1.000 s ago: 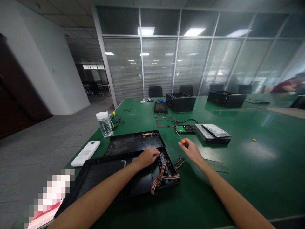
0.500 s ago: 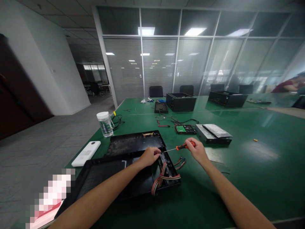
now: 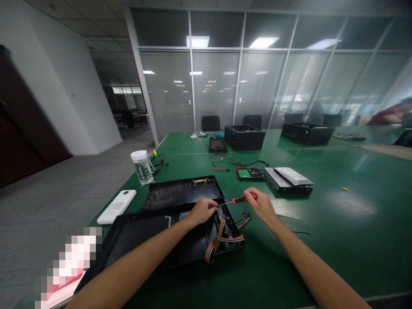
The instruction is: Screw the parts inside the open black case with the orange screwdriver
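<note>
My right hand (image 3: 260,205) grips the orange and black handle of a screwdriver (image 3: 240,199). Its thin shaft points left, the tip ending by the fingers of my left hand (image 3: 203,210). Those fingers are pinched at the far right edge of a black computer case panel (image 3: 189,240); what they hold is too small to make out. A ribbon cable (image 3: 222,236) with red, white and black stripes hangs over the panel's right side. Behind it lies a second black panel (image 3: 180,193) with a gold-coloured piece near its far edge.
A white phone-shaped device (image 3: 116,207) and a clear bottle (image 3: 142,168) stand left. Further back are a green circuit board part (image 3: 246,173), an optical-drive-like metal box (image 3: 286,182), loose cables and black computer cases (image 3: 244,138). Another person's sleeve (image 3: 384,116) shows far right.
My right hand has moved slightly left with the screwdriver, bringing its handle closer to my left hand. My left hand and the case panel stay nearly still.
</note>
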`<state>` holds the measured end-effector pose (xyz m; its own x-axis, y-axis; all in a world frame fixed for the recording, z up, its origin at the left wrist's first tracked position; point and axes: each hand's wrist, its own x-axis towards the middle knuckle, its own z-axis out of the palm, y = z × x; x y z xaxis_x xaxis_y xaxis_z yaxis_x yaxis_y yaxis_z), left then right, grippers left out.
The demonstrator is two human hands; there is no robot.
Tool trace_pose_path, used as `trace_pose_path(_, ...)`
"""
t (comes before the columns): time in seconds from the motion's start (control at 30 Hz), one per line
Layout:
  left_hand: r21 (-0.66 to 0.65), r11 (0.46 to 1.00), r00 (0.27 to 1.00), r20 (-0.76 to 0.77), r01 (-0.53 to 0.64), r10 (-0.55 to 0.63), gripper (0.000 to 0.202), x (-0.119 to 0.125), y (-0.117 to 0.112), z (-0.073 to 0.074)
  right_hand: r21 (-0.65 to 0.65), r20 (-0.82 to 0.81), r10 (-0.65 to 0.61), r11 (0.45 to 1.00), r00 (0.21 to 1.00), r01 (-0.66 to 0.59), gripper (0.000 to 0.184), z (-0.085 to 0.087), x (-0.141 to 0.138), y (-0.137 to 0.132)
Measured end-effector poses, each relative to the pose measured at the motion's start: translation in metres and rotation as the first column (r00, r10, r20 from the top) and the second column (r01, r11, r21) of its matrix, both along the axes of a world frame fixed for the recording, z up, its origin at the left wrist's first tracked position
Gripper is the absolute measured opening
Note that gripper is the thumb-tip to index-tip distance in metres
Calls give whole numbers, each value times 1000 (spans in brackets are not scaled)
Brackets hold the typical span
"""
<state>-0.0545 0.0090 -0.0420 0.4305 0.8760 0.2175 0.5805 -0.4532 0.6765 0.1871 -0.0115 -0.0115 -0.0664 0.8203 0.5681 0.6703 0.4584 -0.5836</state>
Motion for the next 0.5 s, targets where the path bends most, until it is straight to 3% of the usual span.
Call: trace_pose_path(0.5,8,1000,999,36,14,-14,26,-1,-2,1,-28,38,8,1000,999,-7,35,6,-3,-1)
